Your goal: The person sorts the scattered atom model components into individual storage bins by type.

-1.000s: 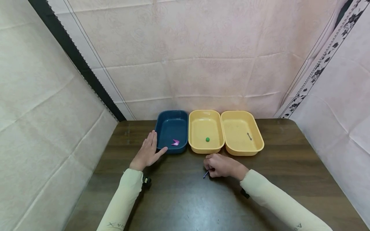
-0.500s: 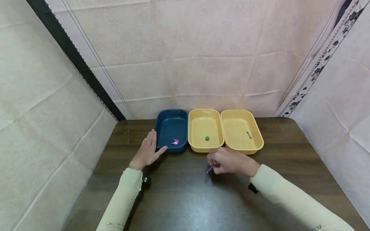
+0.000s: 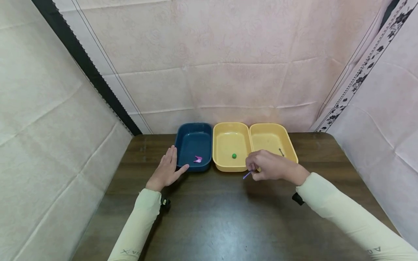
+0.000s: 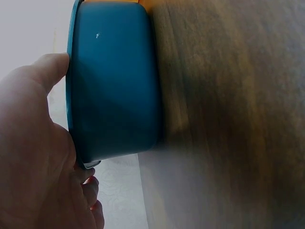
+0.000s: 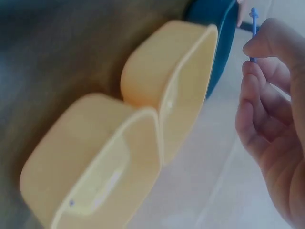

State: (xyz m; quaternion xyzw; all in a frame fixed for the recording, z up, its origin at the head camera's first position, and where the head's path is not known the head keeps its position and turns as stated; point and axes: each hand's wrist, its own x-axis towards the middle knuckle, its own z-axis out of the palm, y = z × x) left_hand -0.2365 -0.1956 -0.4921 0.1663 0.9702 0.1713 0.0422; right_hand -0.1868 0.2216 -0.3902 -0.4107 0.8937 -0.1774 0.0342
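My right hand [image 3: 273, 166] pinches a small thin purple-blue plastic stick [image 5: 254, 23] between thumb and fingers. A knobbed end of the stick shows beyond the fingertips. This hand hovers over the near edge of the right yellow bin [image 3: 266, 135], hiding part of it. In that bin lies a small grey bar with wider ends [image 3: 281, 152]. My left hand [image 3: 164, 173] lies against the left front of the blue bin [image 3: 195, 139], fingers straight, thumb [image 4: 56, 67] touching the rim. A small pink, notched piece [image 3: 197, 159] lies in the blue bin.
Between the blue bin and the right yellow one stands another yellow bin [image 3: 230, 137], holding a small green ball [image 3: 234, 156]. All stand side by side at the back of a dark wooden table [image 3: 209, 214]. Pale patterned cloth [image 3: 228, 72] hangs behind and at both sides.
My right hand has risen from the table in front of the middle bin and moved right and forward with the stick, over the right bin's front edge. The left hand has stayed put.
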